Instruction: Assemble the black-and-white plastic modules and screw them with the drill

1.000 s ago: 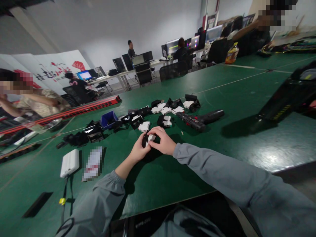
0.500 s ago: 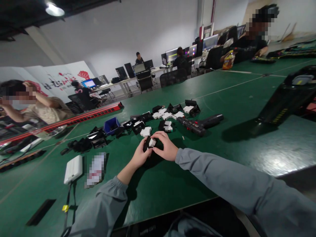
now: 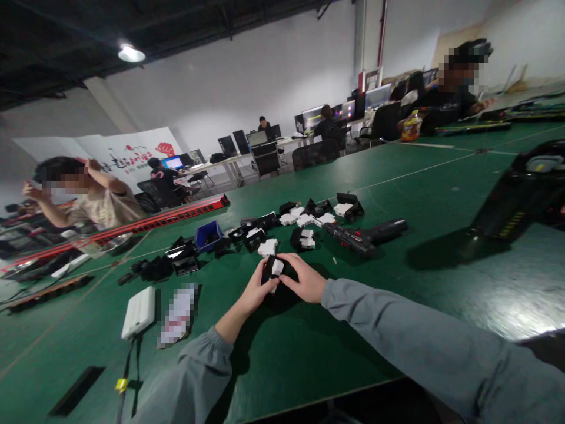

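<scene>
Between my two hands is a small black plastic housing with a white block in it [image 3: 276,268], held just above the green table [image 3: 335,347]. My left hand [image 3: 255,290] grips its left side, thumb along the near edge. My right hand [image 3: 308,281] has its fingers curled over the far right side and its thumb against the near face. Fingers cover much of the piece. Just beyond lie a loose white block [image 3: 267,247] and another black housing with white parts [image 3: 303,239]. A black cordless screwdriver [image 3: 357,238] rests to the right of these.
More black housings and white blocks lie across the middle, around a blue bin [image 3: 208,235]. A white power bank [image 3: 138,312] with a strap and a blurred-out flat item [image 3: 178,315] are at left. A large black case [image 3: 514,200] stands at right. Co-workers sit across the table.
My head view has tilted up a little, so the table and things sit lower in the picture. Both hands still hold the housing, which appears turned slightly.
</scene>
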The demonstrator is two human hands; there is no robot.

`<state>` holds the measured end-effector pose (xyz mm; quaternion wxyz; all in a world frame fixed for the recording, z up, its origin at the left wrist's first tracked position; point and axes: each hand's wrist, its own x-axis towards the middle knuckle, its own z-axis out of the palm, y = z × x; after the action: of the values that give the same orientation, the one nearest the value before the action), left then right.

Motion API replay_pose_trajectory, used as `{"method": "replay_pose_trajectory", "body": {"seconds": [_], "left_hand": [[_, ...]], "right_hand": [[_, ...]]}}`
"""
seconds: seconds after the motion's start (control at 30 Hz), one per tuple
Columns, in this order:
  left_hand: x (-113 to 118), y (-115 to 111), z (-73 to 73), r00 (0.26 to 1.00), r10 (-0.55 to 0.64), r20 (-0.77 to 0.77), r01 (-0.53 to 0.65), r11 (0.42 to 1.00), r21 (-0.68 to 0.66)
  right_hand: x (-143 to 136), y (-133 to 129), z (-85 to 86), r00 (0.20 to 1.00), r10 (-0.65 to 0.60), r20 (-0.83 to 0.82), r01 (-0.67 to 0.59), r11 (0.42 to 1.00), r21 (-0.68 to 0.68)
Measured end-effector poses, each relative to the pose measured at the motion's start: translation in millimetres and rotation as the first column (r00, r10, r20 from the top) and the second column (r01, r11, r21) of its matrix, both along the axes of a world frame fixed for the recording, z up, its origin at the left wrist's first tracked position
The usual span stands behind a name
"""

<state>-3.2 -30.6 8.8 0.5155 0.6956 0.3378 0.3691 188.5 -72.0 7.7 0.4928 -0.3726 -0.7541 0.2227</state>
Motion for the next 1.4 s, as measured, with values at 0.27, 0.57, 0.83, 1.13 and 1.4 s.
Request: {"method": "replay_pose_trajectory", "body": {"seconds": [0.27, 0.57, 0.83, 1.13, 1.4], "left_hand": [[6.0, -3.4, 2.7, 0.999, 0.035, -0.014, -0.035, 0.999, 0.015], [0.4, -0.9, -0.6, 1.000, -0.012, 0.001, 0.012, 1.000, -0.004], [-7.6, -1.3, -1.5, 0.998, -0.056, -0.019, 0.056, 0.998, -0.029], [-6.5, -1.5, -1.2, 1.000, 0.018, -0.016, -0.018, 1.000, 0.011], [-3.9, 0.8, 0.6, 0.949, 0.214, 0.233, -0.119, 0.923, -0.366]], "right_hand": [[0.5, 2.1, -3.9, 1.000, -0.015, 0.002, 0.015, 1.000, -0.014], [3.3, 1.7, -0.6, 1.000, 0.014, -0.013, -0.015, 0.999, -0.029], [8.7, -4.8, 8.0, 0.996, 0.065, 0.057, -0.067, 0.997, 0.034], [10.7, -4.9, 10.8, 0.988, 0.080, 0.133, -0.089, 0.994, 0.063], [20.0, -3.7, 22.7, 0.965, -0.090, 0.248, 0.052, 0.987, 0.154]]}}
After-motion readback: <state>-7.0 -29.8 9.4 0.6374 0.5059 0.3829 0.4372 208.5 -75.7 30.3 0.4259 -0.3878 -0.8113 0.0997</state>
